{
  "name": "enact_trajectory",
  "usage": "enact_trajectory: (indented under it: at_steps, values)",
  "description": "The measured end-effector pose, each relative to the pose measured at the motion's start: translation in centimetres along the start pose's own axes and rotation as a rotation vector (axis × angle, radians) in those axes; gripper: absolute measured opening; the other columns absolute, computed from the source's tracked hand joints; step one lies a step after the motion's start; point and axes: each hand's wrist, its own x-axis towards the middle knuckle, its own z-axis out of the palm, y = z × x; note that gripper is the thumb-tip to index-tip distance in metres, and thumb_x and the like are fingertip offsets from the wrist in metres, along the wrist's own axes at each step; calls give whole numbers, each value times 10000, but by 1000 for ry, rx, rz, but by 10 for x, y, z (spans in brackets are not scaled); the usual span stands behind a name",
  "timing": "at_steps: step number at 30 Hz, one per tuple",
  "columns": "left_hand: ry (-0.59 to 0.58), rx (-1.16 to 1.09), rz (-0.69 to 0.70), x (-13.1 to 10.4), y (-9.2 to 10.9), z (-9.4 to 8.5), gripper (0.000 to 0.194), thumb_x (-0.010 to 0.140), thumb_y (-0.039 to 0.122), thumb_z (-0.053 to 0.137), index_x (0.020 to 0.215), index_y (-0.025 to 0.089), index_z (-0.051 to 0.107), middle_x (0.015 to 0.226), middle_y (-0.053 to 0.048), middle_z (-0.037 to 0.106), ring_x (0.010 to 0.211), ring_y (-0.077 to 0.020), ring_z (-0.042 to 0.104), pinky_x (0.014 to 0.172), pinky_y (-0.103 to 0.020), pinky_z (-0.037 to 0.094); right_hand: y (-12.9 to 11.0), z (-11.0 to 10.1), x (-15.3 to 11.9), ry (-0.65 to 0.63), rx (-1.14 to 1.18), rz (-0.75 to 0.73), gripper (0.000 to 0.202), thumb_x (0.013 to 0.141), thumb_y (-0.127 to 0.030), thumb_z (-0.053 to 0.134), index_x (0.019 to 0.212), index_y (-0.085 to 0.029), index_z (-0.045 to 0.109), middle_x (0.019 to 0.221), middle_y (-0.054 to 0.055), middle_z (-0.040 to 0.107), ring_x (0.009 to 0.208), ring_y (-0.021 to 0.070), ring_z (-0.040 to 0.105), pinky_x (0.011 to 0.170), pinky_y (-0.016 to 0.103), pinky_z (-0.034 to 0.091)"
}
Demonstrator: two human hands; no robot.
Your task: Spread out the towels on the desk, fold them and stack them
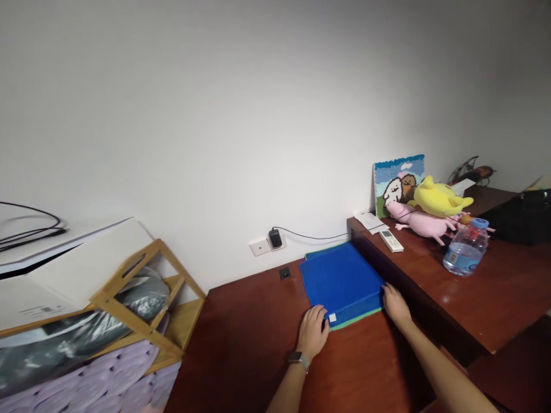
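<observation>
A blue cloth (342, 275) lies spread on the lower brown desktop, against the wall. Along its near side runs a darker blue strip with a small white tag (332, 317). Beneath it a green edge (359, 318) shows at the front and at the far left; whether that is a second cloth cannot be told. My left hand (313, 331), with a watch on the wrist, holds the near left corner, fingers bent. At the near right corner my right hand (396, 304) pinches the cloth beside the raised desk's side. Both thumbs' undersides are hidden.
On the higher desktop (434, 292) at right are a remote control (391, 241), a water bottle (467, 249), a pink plush toy (424, 222) and a yellow one (441, 198). A black plug (274, 237) trails a cable along the wall. A wooden rack (155, 321) stands left.
</observation>
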Motion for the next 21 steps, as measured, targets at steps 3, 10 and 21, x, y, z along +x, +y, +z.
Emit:
enact_trajectory:
  at_steps: [3,10,21]
  values:
    - [-144,21,54,9,6,5,561,1000,467,557,1511,239,521,1581,-110,542,1478,-304,473,1234,-550,386,7,13,-6,12,-99,-53,605,921,-119,350,1467,-143,610,1550,147,561,1358,326,579,1093,438,502]
    - [-223,82,44,-13,20,11,579,1046,503,466,1573,263,457,1647,-84,454,1531,-285,403,1250,-549,368,28,20,-35,69,-112,-179,571,931,-186,357,1427,-123,633,1453,172,642,1336,296,611,1162,450,467]
    - [-94,79,54,-184,84,-8,478,974,408,658,1443,333,610,1476,-69,650,1311,-296,632,1098,-497,538,32,-34,-225,43,99,-26,522,902,-428,400,1318,-316,696,1429,71,674,1393,321,568,1228,534,390]
